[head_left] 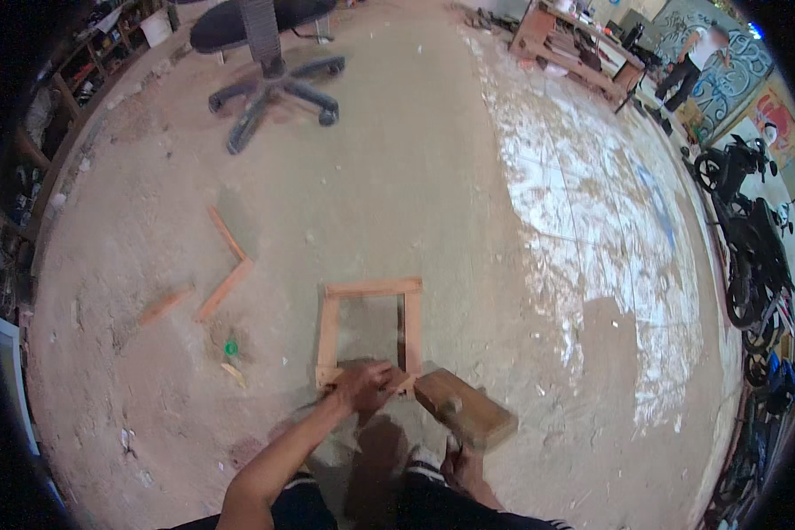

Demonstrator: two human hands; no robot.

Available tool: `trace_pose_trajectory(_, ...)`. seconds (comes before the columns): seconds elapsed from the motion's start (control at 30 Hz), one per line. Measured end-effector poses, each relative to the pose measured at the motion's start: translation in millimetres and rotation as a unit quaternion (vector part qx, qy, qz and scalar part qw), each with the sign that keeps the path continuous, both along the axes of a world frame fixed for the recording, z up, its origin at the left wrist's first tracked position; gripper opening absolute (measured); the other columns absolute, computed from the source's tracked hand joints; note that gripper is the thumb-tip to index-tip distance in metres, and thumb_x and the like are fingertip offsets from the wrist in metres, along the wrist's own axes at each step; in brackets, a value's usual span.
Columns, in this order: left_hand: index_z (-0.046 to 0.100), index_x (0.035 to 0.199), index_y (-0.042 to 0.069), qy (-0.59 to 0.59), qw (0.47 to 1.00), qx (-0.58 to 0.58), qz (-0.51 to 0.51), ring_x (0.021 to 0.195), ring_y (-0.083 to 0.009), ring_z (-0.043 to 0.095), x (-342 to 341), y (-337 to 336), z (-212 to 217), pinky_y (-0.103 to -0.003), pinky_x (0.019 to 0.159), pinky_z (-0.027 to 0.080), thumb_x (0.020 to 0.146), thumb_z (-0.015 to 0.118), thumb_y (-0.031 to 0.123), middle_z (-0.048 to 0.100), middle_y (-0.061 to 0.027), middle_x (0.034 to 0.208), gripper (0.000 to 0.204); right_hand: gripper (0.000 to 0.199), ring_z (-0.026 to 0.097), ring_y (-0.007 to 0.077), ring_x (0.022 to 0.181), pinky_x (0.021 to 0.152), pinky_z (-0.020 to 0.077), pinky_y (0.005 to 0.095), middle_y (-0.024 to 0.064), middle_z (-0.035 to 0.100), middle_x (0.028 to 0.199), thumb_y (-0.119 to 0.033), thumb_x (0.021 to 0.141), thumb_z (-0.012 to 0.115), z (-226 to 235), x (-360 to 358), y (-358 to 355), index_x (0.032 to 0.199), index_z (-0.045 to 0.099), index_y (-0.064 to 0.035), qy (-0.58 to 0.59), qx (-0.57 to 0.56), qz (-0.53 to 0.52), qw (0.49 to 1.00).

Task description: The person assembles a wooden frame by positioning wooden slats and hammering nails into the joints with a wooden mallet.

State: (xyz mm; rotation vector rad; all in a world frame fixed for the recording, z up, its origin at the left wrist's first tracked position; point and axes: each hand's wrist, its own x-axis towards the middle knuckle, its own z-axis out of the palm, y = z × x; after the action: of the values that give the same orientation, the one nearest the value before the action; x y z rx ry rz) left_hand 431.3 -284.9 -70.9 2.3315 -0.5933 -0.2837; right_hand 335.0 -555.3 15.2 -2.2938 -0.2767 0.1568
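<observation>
A rectangular wooden frame [375, 288] lies on the floor in front of my feet. My left hand [367, 386] is closed over its near side, fingers curled round the wood; that hand covers much of this side. In my right hand [465, 465] is the handle of a wooden mallet [473, 413]. The mallet's blocky head is beside the frame's near right corner, and I cannot tell whether they touch. Slight blur shows on the mallet.
On the floor to the left lie two joined wood strips [242, 267], a loose strip [166, 306] and a green round object [231, 347]. An office chair [269, 84] stands ahead. Motorcycles [744, 252] line the right; a person [696, 66] stands beyond a wooden workbench [579, 53].
</observation>
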Motion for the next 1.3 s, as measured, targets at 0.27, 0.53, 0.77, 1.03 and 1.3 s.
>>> trace_pose_trajectory(0.27,0.07,0.117,0.005,-0.09,0.993,-0.074,0.026,0.096,-0.0354,0.069,-4,-2,-4,-0.044,0.083,0.058,0.084,0.078,0.023,0.071,-0.0149,0.105,0.039,0.019,0.066,0.0479,0.083,0.072,0.0533,0.0511,0.0256,0.067,0.092,0.003,0.092,0.058,38,-4,18,0.11,0.064,0.0025,-0.074,-0.012,-0.029,0.997)
trace_pose_trajectory(0.53,0.07,0.12,0.005,-0.077,0.995,-0.058,0.032,0.099,-0.0365,0.069,-2,-4,6,-0.045,0.084,0.059,0.086,0.077,0.026,0.07,-0.0156,0.109,0.04,0.02,0.063,0.0462,0.086,0.074,0.05,0.0518,0.0272,0.065,0.096,-0.005,0.092,0.061,18,2,11,0.112,0.064,-0.0018,0.146,-0.074,-0.013,0.987)
trace_pose_trajectory(0.77,0.07,0.116,0.002,-0.078,0.996,-0.039,0.032,0.1,-0.0368,0.07,-5,-3,16,-0.045,0.086,0.059,0.086,0.079,0.025,0.071,-0.017,0.109,0.039,0.044,0.062,0.0428,0.113,0.094,0.0489,0.0488,0.0268,0.065,0.117,-0.003,0.095,0.061,11,-4,18,0.138,0.052,0.0011,0.173,0.07,-0.103,0.977)
trace_pose_trajectory(1.03,0.071,0.113,0.0,-0.041,0.995,-0.069,0.065,0.099,-0.0371,0.069,-2,-13,11,-0.046,0.087,0.056,0.082,0.081,0.027,0.069,-0.019,0.107,0.042,0.026,0.067,0.0479,0.079,0.066,0.0516,0.0467,0.0323,0.066,0.086,-0.013,0.102,0.059,20,2,9,0.124,0.059,0.0001,0.099,0.034,-0.13,0.986)
trace_pose_trajectory(1.3,0.071,0.115,0.001,-0.177,0.977,0.007,0.116,0.103,-0.0376,0.065,33,1,51,-0.049,0.094,0.052,0.084,0.074,0.02,0.065,-0.0201,0.109,0.036,0.023,0.044,0.0077,0.057,0.05,0.0376,0.0269,-0.0027,0.047,0.069,-0.026,0.108,0.05,20,-6,6,0.103,0.053,-0.0043,0.208,0.248,-0.324,0.889)
